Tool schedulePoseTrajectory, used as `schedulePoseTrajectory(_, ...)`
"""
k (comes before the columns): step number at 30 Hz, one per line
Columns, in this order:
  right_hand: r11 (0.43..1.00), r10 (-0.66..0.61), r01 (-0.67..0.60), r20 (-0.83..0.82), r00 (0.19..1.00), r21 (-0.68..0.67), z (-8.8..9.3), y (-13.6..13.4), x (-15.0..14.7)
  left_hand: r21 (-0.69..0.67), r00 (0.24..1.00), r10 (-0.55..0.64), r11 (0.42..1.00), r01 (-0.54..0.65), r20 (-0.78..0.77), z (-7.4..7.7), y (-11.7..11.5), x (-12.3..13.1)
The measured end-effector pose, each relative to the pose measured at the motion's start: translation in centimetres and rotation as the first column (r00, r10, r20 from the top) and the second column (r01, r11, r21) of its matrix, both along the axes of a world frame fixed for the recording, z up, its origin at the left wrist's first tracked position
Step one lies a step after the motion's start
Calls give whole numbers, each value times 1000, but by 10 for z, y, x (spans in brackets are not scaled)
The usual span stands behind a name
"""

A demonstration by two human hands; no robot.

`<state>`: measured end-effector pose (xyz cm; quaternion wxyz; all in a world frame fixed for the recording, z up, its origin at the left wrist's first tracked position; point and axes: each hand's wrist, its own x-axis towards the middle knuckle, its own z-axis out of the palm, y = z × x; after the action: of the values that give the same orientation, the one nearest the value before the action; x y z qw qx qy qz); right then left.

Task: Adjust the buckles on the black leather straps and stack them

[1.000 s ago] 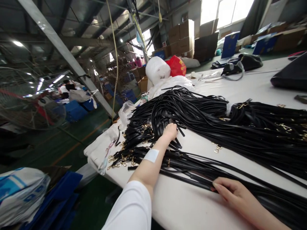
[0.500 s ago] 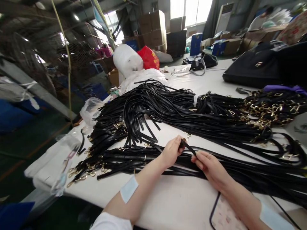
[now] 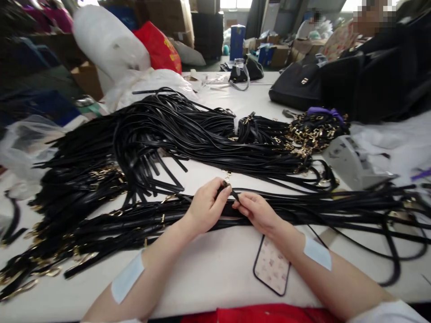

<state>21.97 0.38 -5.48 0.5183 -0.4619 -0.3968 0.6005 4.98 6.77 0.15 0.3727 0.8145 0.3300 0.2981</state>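
Note:
Between my two hands runs a short stretch of black strap point(image 3: 235, 194). My left hand point(image 3: 208, 205) pinches its end, where a small metallic part shows near the fingertips. With thumb and fingertips, my right hand point(image 3: 255, 211) grips the same strap slightly further right. Beneath and beside the hands lies a bundle of long black straps point(image 3: 296, 204) with gold-coloured clasps. Behind them is a larger heap of black straps point(image 3: 188, 130). Small gold clasps point(image 3: 227, 176) lie on the white table point(image 3: 202, 278) just beyond my left hand.
A phone in a patterned case point(image 3: 272, 265) lies below my right forearm. At the back right stand black bags point(image 3: 296, 85), with a purple-tied cluster of gold clasps point(image 3: 311, 134) in front. A clear plastic bag point(image 3: 28, 143) is at left, a red bag point(image 3: 158, 47) behind.
The view has swung right and down, so the table contents appear further left and the whole phone shows. Both hands still hold the strap, now slightly closer together.

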Motion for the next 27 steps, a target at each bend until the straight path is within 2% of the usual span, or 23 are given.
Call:
schedulePoseTrajectory(3, 999, -29, 27, 54, 998, 24, 6, -5, 4, -78, 975, -206, 977, 200, -79, -1, -4, 5)
schedulePoseTrajectory(5, 994, -51, 40, 121, 991, 98, 14, -13, 4, -123, 959, -277, 956, 268, -67, -3, -10, 8)
schedulePoseTrajectory(7, 966, -90, 7, 311, 946, 258, 26, -24, 0, -144, 953, -297, 947, 287, -55, -5, -19, 11)
schedulePoseTrajectory(10, 882, -182, -144, 607, 774, 449, 42, -39, -10, -95, 948, -281, 958, 269, -149, -6, -34, 15)
schedulePoseTrajectory(12, 845, -270, -134, 629, 729, 518, 46, -46, -14, -51, 946, -252, 968, 247, -204, -4, -39, 17)
schedulePoseTrajectory(14, 806, -400, -7, 553, 731, 591, 42, -49, -13, -36, 953, -227, 974, 224, -203, 0, -39, 16)
schedulePoseTrajectory(16, 776, -510, 181, 432, 744, 604, 32, -49, -8, -51, 958, -213, 977, 208, -189, 4, -36, 14)
schedulePoseTrajectory(18, 791, -547, 329, 355, 759, 516, 20, -48, -2, -67, 961, -195, 980, 185, -197, 6, -33, 11)
schedulePoseTrajectory(21, 810, -568, 431, 350, 745, 398, 7, -47, 5, -63, 956, -177, 984, 166, -234, 4, -29, 10)
schedulePoseTrajectory(23, 772, -629, 514, 337, 700, 373, 4, -46, 9, -53, 951, -166, 986, 158, -263, 0, -26, 10)
schedulePoseTrajectory(26, 668, -743, 672, 236, 626, 320, 7, -45, 17, -54, 946, -160, 987, 151, -282, -5, -22, 11)
schedulePoseTrajectory(27, 654, -755, 691, 216, 619, 309, 9, -45, 19, -56, 947, -163, 987, 154, -278, -7, -22, 12)
